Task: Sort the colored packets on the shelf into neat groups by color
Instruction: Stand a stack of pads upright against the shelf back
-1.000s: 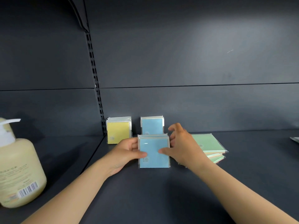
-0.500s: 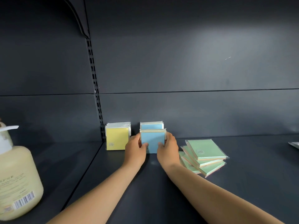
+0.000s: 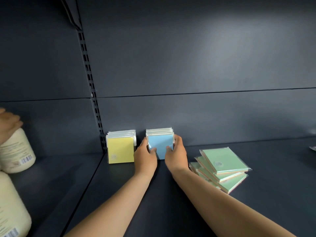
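Several blue packets stand upright in a row against the shelf's back wall. My left hand grips the row's left side and my right hand its right side, thumbs on the front packet. To the left, a row of yellow packets stands upright, apart from the blue ones. On the right, several green packets lie flat in a fanned, uneven pile on the dark shelf.
A cream bottle with a barcode stands at the far left, with another person's hand on its top. A larger cream bottle sits nearer at the bottom left. A slotted upright divides the back wall.
Both hands carried the front blue packets back from the shelf's middle and pressed them against the blue row at the wall. The view shifted; a second bottle and another hand appeared left.
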A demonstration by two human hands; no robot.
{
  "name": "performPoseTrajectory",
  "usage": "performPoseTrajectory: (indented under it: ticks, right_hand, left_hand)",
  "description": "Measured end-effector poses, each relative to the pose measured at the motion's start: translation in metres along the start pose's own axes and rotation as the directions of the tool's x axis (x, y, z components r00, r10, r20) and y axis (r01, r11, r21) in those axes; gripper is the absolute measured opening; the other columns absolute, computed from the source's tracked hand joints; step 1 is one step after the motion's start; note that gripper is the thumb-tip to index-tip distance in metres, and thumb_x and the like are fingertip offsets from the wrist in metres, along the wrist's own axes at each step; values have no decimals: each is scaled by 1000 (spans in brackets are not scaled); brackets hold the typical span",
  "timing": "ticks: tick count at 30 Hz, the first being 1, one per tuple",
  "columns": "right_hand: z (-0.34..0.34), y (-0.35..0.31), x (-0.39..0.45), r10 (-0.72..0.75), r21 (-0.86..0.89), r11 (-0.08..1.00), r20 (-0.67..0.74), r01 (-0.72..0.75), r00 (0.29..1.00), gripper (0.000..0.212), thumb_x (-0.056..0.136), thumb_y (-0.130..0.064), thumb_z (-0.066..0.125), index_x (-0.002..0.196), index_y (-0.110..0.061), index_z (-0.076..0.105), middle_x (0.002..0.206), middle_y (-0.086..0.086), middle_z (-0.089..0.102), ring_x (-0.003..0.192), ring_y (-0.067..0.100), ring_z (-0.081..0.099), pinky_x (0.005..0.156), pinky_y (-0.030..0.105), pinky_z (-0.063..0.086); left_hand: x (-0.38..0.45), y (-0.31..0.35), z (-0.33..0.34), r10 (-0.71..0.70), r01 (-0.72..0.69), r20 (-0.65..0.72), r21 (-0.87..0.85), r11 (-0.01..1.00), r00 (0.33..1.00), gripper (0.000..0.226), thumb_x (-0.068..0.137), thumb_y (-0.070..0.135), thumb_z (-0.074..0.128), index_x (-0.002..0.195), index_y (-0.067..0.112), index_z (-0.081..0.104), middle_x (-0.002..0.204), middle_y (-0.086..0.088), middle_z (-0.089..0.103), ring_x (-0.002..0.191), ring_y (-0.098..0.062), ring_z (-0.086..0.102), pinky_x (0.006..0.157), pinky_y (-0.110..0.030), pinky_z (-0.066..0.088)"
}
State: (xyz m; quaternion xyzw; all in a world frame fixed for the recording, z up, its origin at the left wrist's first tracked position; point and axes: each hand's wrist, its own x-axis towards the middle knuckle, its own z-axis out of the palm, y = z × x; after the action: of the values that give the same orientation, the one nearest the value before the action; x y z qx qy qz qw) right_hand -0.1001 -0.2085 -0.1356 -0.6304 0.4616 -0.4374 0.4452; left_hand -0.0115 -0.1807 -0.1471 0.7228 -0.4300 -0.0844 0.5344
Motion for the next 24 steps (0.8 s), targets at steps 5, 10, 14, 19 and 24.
performPoseTrajectory:
  ticks: [5,10,14,19,24]
  right_hand:
    - [-1,0,-1,-3,-19,1000,7,3,1000,40,95,-3,39,130,-21,40,117,2,57,103,18,55,62,15,39]
    - [-1,0,2,-5,-19,1000,-11,5,1000,38,94,-3,40,127,-21,42,113,1,58,98,16,54,60,14,38]
    - [-1,-4,-2,-11,-25,1000,-14,11,1000,38,95,-3,40,129,-19,40,115,-1,56,99,14,52,64,16,39]
    - [-14,-22,-17,-73,-122,989,36,77,997,42,91,0,43,129,-17,40,125,2,53,110,17,52,87,25,43]
    - [-72,-53,-29,-188,-346,906,190,245,964,53,90,-10,56,140,-18,39,141,-1,45,129,17,45,92,21,37]
  left_hand:
    - [0,2,-1,-41,41,6,-5,999,999,49,88,3,52,135,16,49,127,-2,61,117,-22,54,100,-34,42]
    - [-1,6,-4,-47,47,9,-44,998,999,46,87,1,52,130,16,54,122,0,64,111,-19,57,91,-25,43]
    - [-6,12,-10,-66,68,33,-80,994,997,42,88,-1,50,126,16,55,119,1,63,108,-17,57,79,-18,36]
    - [-17,22,-23,-63,63,112,-4,998,992,31,89,10,55,120,12,56,118,-2,62,106,-20,57,79,-22,38]
    - [-33,41,-44,-35,-18,241,214,977,970,41,85,23,62,122,9,52,124,-8,54,110,-24,53,88,-28,43]
